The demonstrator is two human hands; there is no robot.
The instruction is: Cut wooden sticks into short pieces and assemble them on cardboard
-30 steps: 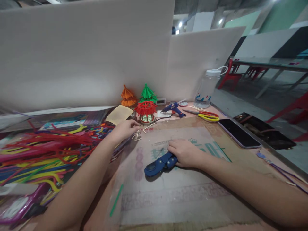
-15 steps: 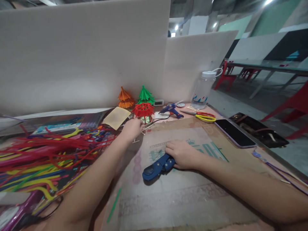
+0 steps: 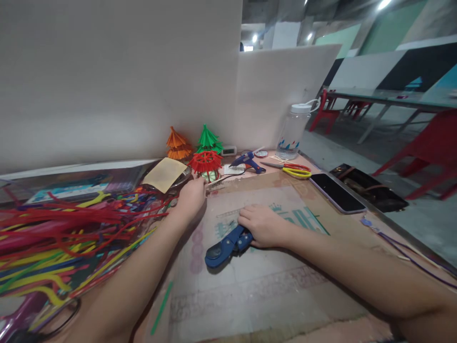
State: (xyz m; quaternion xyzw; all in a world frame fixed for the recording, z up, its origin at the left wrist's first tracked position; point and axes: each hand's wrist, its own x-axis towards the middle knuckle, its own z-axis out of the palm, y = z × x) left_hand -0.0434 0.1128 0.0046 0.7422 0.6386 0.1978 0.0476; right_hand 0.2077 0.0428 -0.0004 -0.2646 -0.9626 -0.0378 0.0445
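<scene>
My left hand is closed at the far side of the board, low on the mat's left edge. Its fingertips meet the end of some thin pale sticks, and what lies inside the fingers is hidden. Just behind it stands a small red-roofed model made of pipe cleaners. Over the middle of the mat, my right hand wraps round a blue cutter-like hand tool. That tool lies on the mat with its rounded blue end toward the left; its other end is covered by my hand.
Pipe cleaners heap at left. Behind are an orange tree, a green tree, a yellow card and a glue gun. Scissors, a water bottle and a phone stand right.
The view has shifted slightly, so everything sits a little further left. My left hand now covers the short pale sticks that lay beside it. My right hand still holds the blue tool.
</scene>
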